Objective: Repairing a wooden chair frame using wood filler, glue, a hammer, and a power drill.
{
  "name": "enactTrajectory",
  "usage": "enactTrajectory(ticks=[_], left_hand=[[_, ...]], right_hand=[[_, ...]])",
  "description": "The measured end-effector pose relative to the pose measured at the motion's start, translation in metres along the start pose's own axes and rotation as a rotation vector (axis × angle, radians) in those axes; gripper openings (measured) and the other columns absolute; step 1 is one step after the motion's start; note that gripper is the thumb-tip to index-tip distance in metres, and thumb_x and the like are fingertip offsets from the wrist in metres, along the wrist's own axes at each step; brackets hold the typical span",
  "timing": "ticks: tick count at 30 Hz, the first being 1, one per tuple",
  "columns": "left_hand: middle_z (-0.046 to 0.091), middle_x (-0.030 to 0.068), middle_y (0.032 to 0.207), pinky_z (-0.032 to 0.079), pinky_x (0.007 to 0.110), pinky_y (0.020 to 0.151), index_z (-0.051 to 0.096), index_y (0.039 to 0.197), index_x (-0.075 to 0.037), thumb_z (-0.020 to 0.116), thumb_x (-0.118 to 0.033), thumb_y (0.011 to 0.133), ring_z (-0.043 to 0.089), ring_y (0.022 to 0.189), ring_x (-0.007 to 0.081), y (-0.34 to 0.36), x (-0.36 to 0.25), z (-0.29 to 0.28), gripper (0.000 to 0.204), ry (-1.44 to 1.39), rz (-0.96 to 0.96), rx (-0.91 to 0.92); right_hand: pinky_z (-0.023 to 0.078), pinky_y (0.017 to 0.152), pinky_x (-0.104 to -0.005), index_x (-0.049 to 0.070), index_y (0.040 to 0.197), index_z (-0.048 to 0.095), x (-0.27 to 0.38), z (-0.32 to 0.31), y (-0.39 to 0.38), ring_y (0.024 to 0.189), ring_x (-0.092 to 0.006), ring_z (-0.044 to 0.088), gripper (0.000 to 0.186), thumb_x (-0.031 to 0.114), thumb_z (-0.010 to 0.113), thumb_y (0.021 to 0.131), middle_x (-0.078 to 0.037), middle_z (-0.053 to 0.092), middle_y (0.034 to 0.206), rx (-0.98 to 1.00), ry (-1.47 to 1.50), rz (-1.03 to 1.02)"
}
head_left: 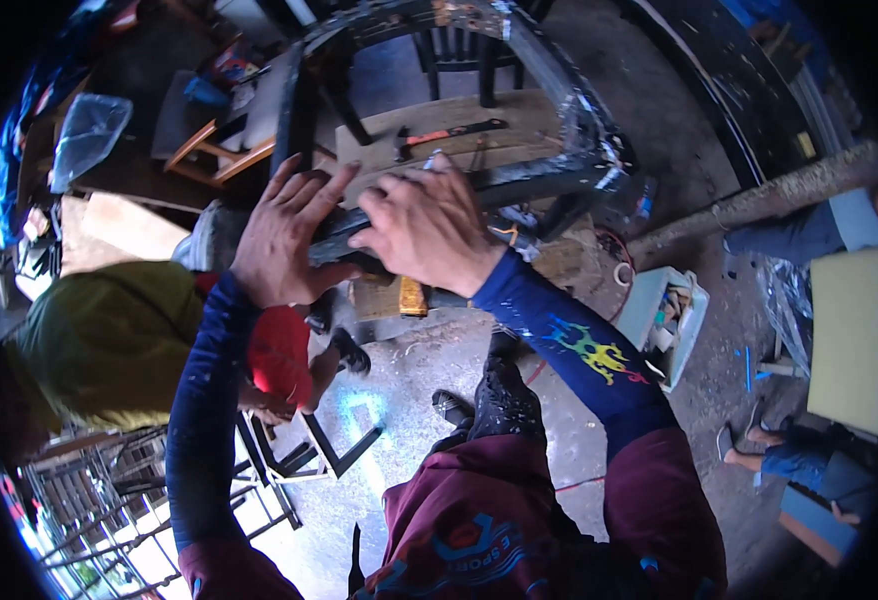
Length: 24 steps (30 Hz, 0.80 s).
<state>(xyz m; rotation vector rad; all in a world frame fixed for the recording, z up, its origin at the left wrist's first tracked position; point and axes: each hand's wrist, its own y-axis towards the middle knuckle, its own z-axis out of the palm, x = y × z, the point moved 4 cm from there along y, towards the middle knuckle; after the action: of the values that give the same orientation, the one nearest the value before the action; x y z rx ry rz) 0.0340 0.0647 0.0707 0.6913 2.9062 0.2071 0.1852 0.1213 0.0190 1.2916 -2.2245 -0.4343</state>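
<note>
In front of me stands a dark, paint-worn furniture frame (514, 178) with a roughly square opening, and both my hands rest on its near bar. My left hand (289, 240) lies at the bar's left part with fingers spread and thumb apart. Beside it, my right hand (424, 225) bends its fingers over the bar, thumb toward the left hand; whether anything small sits under those fingers is hidden. Through the opening, a hammer (459, 131) with an orange and black handle lies on a wooden board (529, 108). Below the bar is a yellow-orange block (412, 297).
Close at my left is a person in an olive hood (109, 345). A pale open box (649, 300) of small items stands on the floor at right, near a thick pole (759, 200). Other people sit farther right. Metal racks (129, 520) stand lower left.
</note>
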Motion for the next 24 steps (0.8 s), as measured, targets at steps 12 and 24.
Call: enactTrajectory(ticks=[12,24], left_hand=[[0.061,0.0195,0.126,0.038,0.045,0.111,0.055,0.133,0.001,0.056,-0.045,0.100,0.057,0.121,0.0300,-0.123,-0.030,0.111,0.057,-1.867,-0.999,-0.970],[0.064,0.0061,0.088,0.053,0.032,0.082,0.061,0.094,-0.006,0.075,-0.053,0.085,0.064,0.085,0.0198,-0.030,-0.076,0.107,0.050,-2.207,-1.295,-1.530]], right_hand=[[0.036,0.098,-0.0631,0.006,0.102,0.071,0.009,-0.002,-0.005,0.099,-0.0295,0.061,0.033,0.036,0.061,0.090,-0.012,0.066,0.094,0.047,-0.090,0.064],[0.037,0.100,-0.0571,0.007,0.111,0.069,0.022,-0.023,0.015,0.111,-0.0304,0.059,0.034,0.034,0.065,0.090,-0.011,0.066,0.111,0.261,-0.133,-0.107]])
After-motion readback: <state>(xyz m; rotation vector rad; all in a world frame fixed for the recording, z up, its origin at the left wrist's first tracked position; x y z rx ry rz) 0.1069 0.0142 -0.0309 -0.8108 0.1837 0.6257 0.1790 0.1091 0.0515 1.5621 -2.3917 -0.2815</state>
